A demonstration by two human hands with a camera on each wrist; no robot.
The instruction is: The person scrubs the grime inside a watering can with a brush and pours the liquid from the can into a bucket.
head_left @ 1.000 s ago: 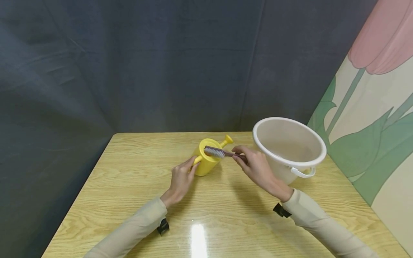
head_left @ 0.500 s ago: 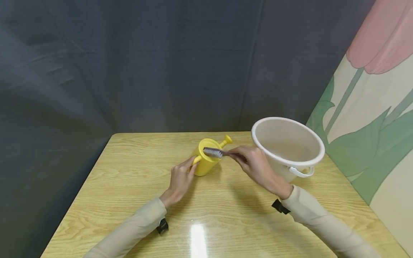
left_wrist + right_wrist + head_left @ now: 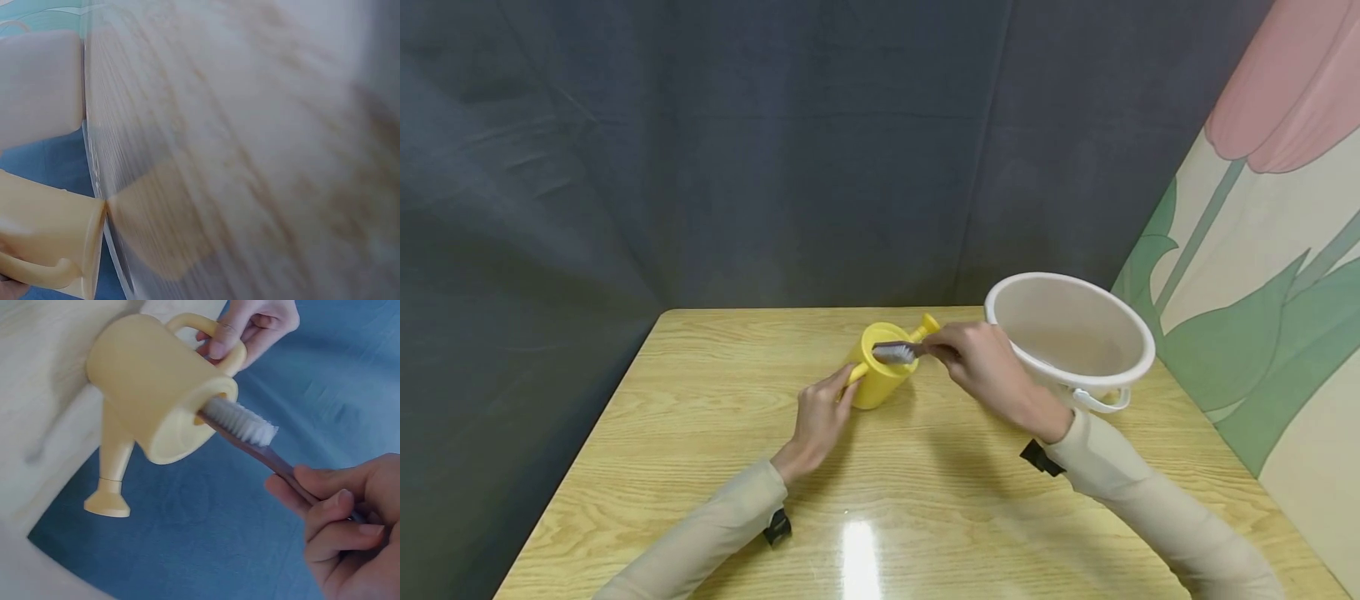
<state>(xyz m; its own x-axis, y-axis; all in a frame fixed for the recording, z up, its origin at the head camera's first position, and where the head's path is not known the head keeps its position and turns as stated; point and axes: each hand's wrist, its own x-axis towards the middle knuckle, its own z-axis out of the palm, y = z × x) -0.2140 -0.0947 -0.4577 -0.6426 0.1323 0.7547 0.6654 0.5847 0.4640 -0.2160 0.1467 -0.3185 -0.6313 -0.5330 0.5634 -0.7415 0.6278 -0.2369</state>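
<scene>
A yellow watering can [image 3: 880,385] stands on the table, its spout [image 3: 109,481] pointing to the far right in the head view. My left hand [image 3: 820,417] grips the can's handle [image 3: 203,324] between thumb and fingers. My right hand [image 3: 988,367] holds a brush [image 3: 275,461] with white bristles and a dark reddish-brown handle. The tip of the brush head reaches into the opening in the can's top, as the right wrist view shows. Some of the bristles [image 3: 244,425] remain outside the opening. In the left wrist view the can [image 3: 50,225] shows only in part, at the left edge.
A white bucket [image 3: 1045,364] with a white carrying handle [image 3: 1101,402] stands right behind my right hand. The wooden table [image 3: 700,392] ends at a dark curtain [image 3: 820,167] at the back. A wall with a painted tulip [image 3: 1277,92] runs along the right side.
My right hand has lifted and shifted slightly left, with the brush turning in the can's opening. The left hand and the watering can have stayed in place.
</scene>
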